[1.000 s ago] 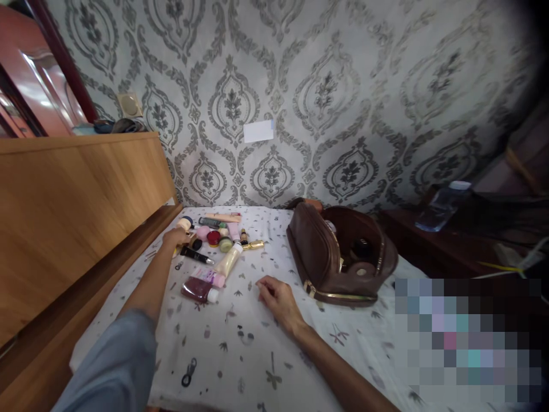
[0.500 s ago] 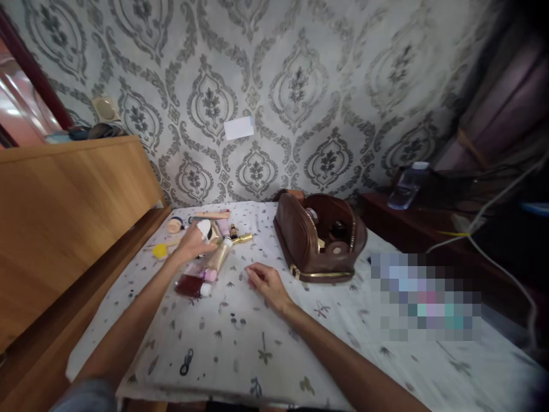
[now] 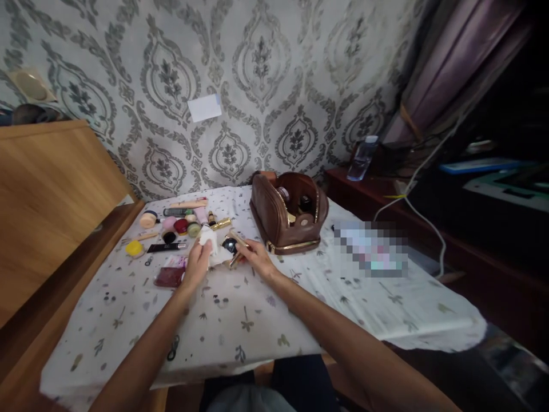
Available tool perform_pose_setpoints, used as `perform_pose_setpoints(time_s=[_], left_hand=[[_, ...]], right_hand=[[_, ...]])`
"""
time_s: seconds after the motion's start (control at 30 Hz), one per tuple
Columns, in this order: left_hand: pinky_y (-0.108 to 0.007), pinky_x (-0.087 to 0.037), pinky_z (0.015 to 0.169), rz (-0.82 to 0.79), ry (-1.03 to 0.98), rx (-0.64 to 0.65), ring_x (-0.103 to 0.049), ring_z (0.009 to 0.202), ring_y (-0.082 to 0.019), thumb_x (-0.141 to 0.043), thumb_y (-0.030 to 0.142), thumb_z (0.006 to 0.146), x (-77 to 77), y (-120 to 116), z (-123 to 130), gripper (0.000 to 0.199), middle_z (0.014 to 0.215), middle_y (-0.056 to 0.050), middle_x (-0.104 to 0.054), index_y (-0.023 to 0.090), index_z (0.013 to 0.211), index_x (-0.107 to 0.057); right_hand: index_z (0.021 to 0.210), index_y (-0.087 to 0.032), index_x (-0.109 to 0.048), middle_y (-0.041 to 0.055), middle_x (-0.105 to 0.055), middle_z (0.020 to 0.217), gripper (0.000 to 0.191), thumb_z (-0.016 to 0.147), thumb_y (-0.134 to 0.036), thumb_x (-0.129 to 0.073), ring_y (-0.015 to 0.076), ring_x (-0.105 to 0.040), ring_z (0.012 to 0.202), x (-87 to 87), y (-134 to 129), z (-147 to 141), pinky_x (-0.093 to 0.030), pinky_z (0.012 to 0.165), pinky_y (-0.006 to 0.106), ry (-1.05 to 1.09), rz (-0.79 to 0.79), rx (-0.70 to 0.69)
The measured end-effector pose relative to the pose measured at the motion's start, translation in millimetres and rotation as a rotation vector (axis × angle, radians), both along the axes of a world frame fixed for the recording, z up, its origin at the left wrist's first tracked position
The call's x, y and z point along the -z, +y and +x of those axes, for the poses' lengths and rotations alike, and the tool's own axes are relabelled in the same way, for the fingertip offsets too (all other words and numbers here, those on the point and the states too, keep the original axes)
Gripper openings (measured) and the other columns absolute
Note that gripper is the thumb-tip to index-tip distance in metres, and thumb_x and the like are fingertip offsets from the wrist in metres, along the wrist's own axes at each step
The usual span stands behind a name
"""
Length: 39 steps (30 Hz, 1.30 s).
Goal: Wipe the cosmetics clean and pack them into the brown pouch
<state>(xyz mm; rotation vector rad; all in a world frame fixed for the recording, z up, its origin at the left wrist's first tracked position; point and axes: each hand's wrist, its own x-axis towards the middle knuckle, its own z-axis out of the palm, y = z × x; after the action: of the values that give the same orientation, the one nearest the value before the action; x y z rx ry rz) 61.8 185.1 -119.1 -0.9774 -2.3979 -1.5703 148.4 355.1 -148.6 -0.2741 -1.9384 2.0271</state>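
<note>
My left hand [image 3: 198, 264] is closed on a crumpled white tissue [image 3: 209, 239] above the left-centre of the table. Against the tissue, my right hand [image 3: 258, 258] grips a gold-edged item with a dark round face [image 3: 230, 245], which looks like a compact; its far side is partly hidden. Just left of my left hand lies a bottle of dark red liquid [image 3: 168, 277], its cap end covered by the hand. A black tube [image 3: 166, 247] and a gold tube [image 3: 221, 223] lie close by.
Several small jars, among them a red one [image 3: 180, 227] and a yellow one [image 3: 134, 248], spread at the left. An open brown cosmetic bag [image 3: 274, 220] stands behind my right hand. A clear bottle [image 3: 362, 160] is on the dark ledge at right. A wooden panel [image 3: 55, 189] borders the left.
My left hand has left the cosmetics pile and moved right with the tissue. My right hand, free before, now grips the gold-edged compact-like item. The camera view has turned right.
</note>
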Motion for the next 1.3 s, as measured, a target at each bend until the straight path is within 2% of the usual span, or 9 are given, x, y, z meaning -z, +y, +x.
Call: perform_pose_setpoints(time_s=[0.07,0.17,0.23,0.43,0.63,0.83,1.0,1.17,1.3], left_hand=[[-0.035,-0.051,0.088,0.007,0.078,-0.051,-0.061,0.093,-0.022,-0.045,0.042,0.095,5.5,-3,-7,0.033,0.09,-0.006,-0.063,0.017,0.09,-0.065],[-0.039,-0.049,0.095,-0.065,0.233,0.009,-0.06,0.102,-0.023,-0.047,0.03,0.092,15.8,-1,-8,0.027,0.103,-0.009,-0.063,0.016,0.105,-0.067],[-0.041,-0.048,0.1,-0.133,0.281,0.052,-0.059,0.11,-0.024,-0.046,0.019,0.089,22.7,3,-5,0.033,0.113,-0.01,-0.062,0.017,0.116,-0.066],[-0.042,-0.042,0.111,-0.204,0.36,0.089,-0.052,0.124,-0.023,-0.04,0.004,0.081,32.4,7,-1,0.057,0.128,-0.01,-0.056,0.02,0.133,-0.058],[-0.045,-0.038,0.114,-0.223,0.388,0.155,-0.047,0.129,-0.023,-0.039,0.002,0.079,30.8,6,0,0.066,0.133,-0.01,-0.051,0.022,0.141,-0.053],[-0.048,-0.034,0.115,-0.308,0.448,0.213,-0.043,0.132,-0.026,-0.041,0.005,0.08,19.8,8,14,0.068,0.139,-0.011,-0.048,0.023,0.146,-0.046],[-0.05,-0.035,0.113,-0.358,0.499,0.279,-0.042,0.132,-0.027,-0.042,0.006,0.081,12.3,9,23,0.067,0.141,-0.011,-0.047,0.023,0.146,-0.046],[-0.05,-0.036,0.112,-0.382,0.505,0.33,-0.042,0.13,-0.027,-0.04,0.005,0.081,10.5,7,21,0.063,0.14,-0.01,-0.046,0.024,0.14,-0.054],[-0.052,-0.035,0.113,-0.367,0.524,0.388,-0.04,0.132,-0.027,-0.039,0.004,0.083,11.3,4,20,0.056,0.143,-0.008,-0.044,0.026,0.128,-0.065]], right_hand=[[0.078,-0.018,-0.061,-0.0013,-0.058,0.063,0.033,0.076,-0.05,-0.068,0.0137,-0.053,0.055,0.9,1,0,-0.042,0.055,0.026,-0.029,0.054,-0.014],[0.088,-0.016,-0.065,-0.0028,-0.059,0.067,0.031,0.071,-0.041,-0.073,0.0123,-0.052,0.059,1.2,3,2,-0.04,0.058,0.024,-0.034,0.197,-0.047],[0.095,-0.015,-0.066,-0.0036,-0.059,0.07,0.038,0.066,-0.037,-0.078,0.012,-0.05,0.064,1.4,5,2,-0.039,0.06,0.023,-0.009,0.25,-0.066],[0.105,-0.014,-0.065,-0.0023,-0.061,0.079,0.047,0.064,-0.033,-0.079,0.0139,-0.052,0.072,3.9,8,1,-0.042,0.067,0.025,0.015,0.212,-0.112],[0.106,-0.015,-0.063,-0.0024,-0.061,0.08,0.05,0.063,-0.033,-0.081,0.0149,-0.055,0.076,3.5,8,2,-0.045,0.071,0.026,0.052,0.084,-0.177],[0.101,-0.016,-0.062,-0.0049,-0.059,0.077,0.05,0.057,-0.028,-0.083,0.0123,-0.054,0.07,-4.6,8,6,-0.045,0.067,0.024,0.048,-0.052,-0.254],[0.097,-0.017,-0.062,-0.0038,-0.06,0.08,0.039,0.06,-0.02,-0.074,0.012,-0.053,0.072,-15.2,9,10,-0.045,0.069,0.024,0.074,-0.034,-0.31],[0.09,-0.018,-0.061,-0.0035,-0.059,0.076,0.032,0.059,-0.017,-0.064,0.0134,-0.053,0.072,-19.4,11,12,-0.044,0.064,0.023,0.056,-0.085,-0.345],[0.087,-0.019,-0.06,-0.0021,-0.059,0.078,0.025,0.062,-0.019,-0.066,0.0143,-0.053,0.074,-19.9,13,14,-0.043,0.063,0.023,0.048,-0.117,-0.347]])
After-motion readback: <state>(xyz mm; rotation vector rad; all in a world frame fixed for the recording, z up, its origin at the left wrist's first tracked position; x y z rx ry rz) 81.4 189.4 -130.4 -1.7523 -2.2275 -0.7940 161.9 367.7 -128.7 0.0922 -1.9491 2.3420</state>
